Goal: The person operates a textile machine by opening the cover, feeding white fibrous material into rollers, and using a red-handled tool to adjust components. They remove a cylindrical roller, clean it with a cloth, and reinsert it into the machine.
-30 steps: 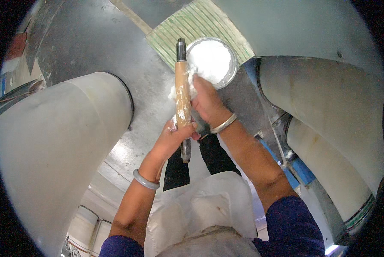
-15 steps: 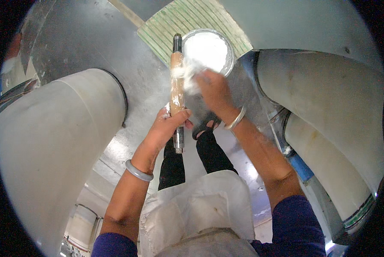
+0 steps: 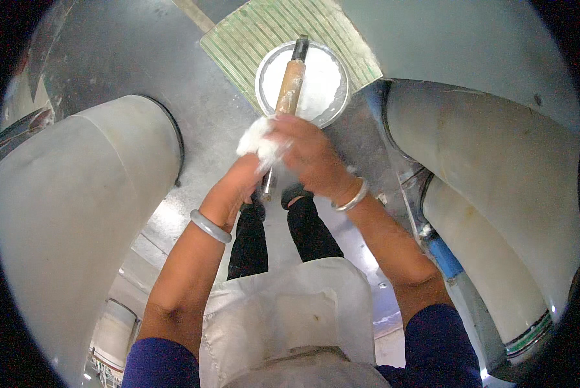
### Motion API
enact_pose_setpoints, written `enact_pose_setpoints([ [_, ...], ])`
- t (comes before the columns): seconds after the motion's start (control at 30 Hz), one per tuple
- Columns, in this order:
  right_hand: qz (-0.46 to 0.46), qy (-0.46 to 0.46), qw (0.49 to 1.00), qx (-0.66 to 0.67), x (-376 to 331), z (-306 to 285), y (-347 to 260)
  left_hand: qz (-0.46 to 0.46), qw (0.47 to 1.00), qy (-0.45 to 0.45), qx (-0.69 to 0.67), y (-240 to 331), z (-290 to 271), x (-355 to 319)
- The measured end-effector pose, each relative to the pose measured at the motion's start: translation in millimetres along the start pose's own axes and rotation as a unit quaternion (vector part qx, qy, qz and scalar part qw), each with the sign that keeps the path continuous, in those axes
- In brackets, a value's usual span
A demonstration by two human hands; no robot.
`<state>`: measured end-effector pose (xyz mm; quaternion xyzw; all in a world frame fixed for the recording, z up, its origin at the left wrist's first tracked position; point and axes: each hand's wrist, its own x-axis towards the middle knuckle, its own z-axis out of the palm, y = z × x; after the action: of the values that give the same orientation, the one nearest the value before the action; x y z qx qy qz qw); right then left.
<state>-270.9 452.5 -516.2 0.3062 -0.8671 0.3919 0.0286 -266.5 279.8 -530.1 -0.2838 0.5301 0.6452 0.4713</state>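
A roller with a brown middle (image 3: 291, 87) and dark metal ends slants up and away in front of me, its far end over a round metal basin (image 3: 348, 90) of white powder. Wrapped about the roller's near part is my left hand (image 3: 241, 181), its fingers partly hidden. My right hand (image 3: 312, 158), blurred by motion, is closed at a soft white wad (image 3: 254, 137) that lies against the roller just beyond my left hand. Whether the wad is cloth or fluff I cannot tell.
Beneath the basin lies a green ribbed board (image 3: 232, 48). A big pale cylinder (image 3: 89, 161) stands on my left, with more pale cylinders (image 3: 490, 142) on my right. A blue cylindrical part (image 3: 443, 255) sits low at the right. My feet stand on a grey floor (image 3: 219, 116).
The roller's far end has swung right, over the basin. My right hand has brought the white wad left and nearer, from the roller's middle toward my left hand.
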Motion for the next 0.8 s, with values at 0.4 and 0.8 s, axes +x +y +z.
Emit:
enact_pose_setpoints([
  [0.4, 0.149, 0.170, 0.974, 0.024, 7.4, 10.5, 21.4, -0.016, 0.998, -0.046, -0.038, -2.8, -2.8, -6.4],
  [0.8, 0.307, 0.004, 0.945, -0.112, 2.0, 34.4, 86.3, -0.012, 0.994, -0.036, 0.101, -1.2, -20.1, 6.8],
])
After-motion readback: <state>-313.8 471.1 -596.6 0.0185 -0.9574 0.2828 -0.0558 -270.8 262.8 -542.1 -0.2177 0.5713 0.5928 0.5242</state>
